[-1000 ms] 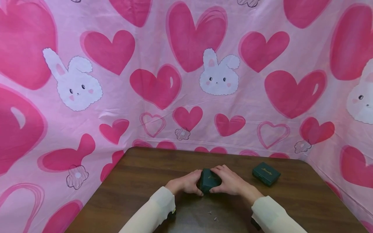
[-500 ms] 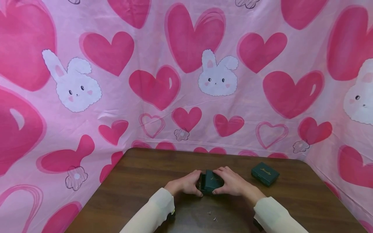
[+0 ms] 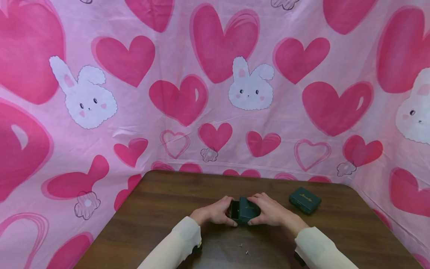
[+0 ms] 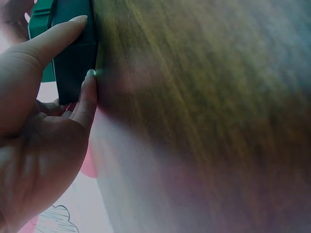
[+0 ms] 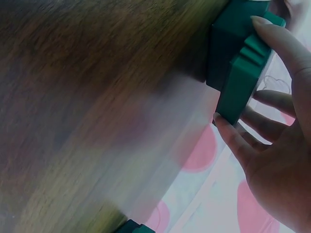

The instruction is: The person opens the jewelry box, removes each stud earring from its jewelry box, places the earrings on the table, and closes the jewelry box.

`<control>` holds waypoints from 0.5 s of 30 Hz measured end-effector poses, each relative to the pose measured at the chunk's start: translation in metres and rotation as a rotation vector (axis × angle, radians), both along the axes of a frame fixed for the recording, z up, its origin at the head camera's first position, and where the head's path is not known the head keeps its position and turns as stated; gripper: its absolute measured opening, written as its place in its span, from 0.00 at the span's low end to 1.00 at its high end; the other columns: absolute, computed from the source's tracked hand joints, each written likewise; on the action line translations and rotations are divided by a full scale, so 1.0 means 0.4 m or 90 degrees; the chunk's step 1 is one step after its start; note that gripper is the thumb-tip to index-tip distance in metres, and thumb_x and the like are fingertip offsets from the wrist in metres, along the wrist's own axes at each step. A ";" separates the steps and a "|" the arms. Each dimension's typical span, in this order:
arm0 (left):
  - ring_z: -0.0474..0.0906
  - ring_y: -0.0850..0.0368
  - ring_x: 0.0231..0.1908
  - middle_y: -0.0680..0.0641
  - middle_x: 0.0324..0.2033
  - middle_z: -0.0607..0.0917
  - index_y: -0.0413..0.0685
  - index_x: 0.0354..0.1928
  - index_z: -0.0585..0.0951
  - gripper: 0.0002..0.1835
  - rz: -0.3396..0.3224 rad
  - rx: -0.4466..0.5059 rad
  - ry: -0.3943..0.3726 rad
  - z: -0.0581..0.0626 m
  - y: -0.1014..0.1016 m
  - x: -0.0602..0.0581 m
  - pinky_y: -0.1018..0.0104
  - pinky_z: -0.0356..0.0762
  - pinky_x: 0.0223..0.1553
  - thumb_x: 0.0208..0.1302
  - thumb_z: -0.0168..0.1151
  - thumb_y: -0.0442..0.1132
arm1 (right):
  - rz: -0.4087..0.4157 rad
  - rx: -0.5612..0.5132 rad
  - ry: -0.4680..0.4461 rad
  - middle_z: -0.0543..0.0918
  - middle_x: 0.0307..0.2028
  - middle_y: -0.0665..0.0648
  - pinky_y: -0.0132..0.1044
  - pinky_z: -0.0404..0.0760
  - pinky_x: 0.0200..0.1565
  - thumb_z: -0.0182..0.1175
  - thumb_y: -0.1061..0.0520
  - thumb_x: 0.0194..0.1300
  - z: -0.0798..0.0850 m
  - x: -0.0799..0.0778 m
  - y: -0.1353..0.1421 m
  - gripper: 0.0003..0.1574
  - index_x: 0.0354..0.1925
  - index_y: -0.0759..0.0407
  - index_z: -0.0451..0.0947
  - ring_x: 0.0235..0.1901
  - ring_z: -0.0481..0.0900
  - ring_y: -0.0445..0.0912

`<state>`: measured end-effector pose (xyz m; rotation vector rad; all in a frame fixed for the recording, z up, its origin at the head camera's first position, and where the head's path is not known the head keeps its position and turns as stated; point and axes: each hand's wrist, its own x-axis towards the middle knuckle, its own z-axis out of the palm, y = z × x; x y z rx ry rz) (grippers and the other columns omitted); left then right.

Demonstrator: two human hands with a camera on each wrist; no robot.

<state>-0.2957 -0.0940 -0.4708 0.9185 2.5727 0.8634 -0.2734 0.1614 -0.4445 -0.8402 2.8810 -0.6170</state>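
Note:
Between both hands is a small dark green gift box, its lid (image 3: 249,210) marked with gold lettering. The lid sits shifted to the right over the base (image 4: 75,63), so a dark strip of the inside shows at the left. My left hand (image 3: 218,212) grips the base, thumb along the near side. With thumb and fingers, my right hand (image 3: 270,211) holds the lid by its right part. From the right wrist, the green lid (image 5: 240,87) is seen overhanging the base's end.
A second dark green box (image 3: 305,200) with gold lettering lies closed to the right on the brown wooden table (image 3: 174,186). Two tiny metallic pieces, one farther (image 3: 240,245) and one nearer (image 3: 247,253), lie in front of the hands. Pink heart-print cloth (image 3: 215,112) surrounds the table.
The lid has slid to the right with my right hand, uncovering more of the base's left part. My left hand stays almost in place on the base.

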 end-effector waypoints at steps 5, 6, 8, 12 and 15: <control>0.70 0.61 0.44 0.54 0.46 0.70 0.48 0.61 0.69 0.35 0.001 0.003 -0.012 0.001 0.000 0.002 0.67 0.74 0.53 0.57 0.78 0.45 | -0.011 0.008 -0.007 0.76 0.63 0.62 0.61 0.75 0.60 0.78 0.35 0.50 0.004 0.001 0.009 0.52 0.66 0.60 0.75 0.61 0.71 0.57; 0.70 0.61 0.44 0.53 0.45 0.70 0.48 0.61 0.69 0.35 0.001 0.005 -0.011 0.002 0.000 0.003 0.67 0.74 0.53 0.57 0.78 0.45 | -0.015 0.007 -0.009 0.76 0.62 0.61 0.61 0.74 0.61 0.78 0.35 0.50 0.005 0.001 0.011 0.52 0.66 0.60 0.75 0.61 0.71 0.57; 0.70 0.61 0.44 0.53 0.45 0.70 0.47 0.62 0.68 0.36 0.001 0.007 -0.013 0.003 0.001 0.003 0.67 0.74 0.52 0.57 0.78 0.45 | -0.021 0.007 -0.010 0.76 0.62 0.61 0.61 0.74 0.61 0.78 0.35 0.50 0.005 0.000 0.017 0.53 0.66 0.60 0.75 0.61 0.71 0.57; 0.70 0.61 0.44 0.53 0.46 0.70 0.47 0.65 0.68 0.38 0.005 0.009 -0.023 0.003 0.003 0.003 0.67 0.75 0.52 0.57 0.78 0.45 | -0.035 0.002 -0.007 0.77 0.61 0.61 0.61 0.74 0.61 0.78 0.36 0.49 0.006 -0.001 0.030 0.52 0.65 0.61 0.76 0.60 0.71 0.57; 0.71 0.62 0.44 0.54 0.46 0.70 0.48 0.66 0.67 0.39 0.011 0.004 -0.030 0.003 0.004 0.002 0.67 0.75 0.52 0.57 0.78 0.46 | -0.040 0.000 -0.005 0.77 0.61 0.61 0.61 0.73 0.61 0.78 0.36 0.49 0.007 -0.002 0.037 0.52 0.64 0.62 0.76 0.60 0.72 0.57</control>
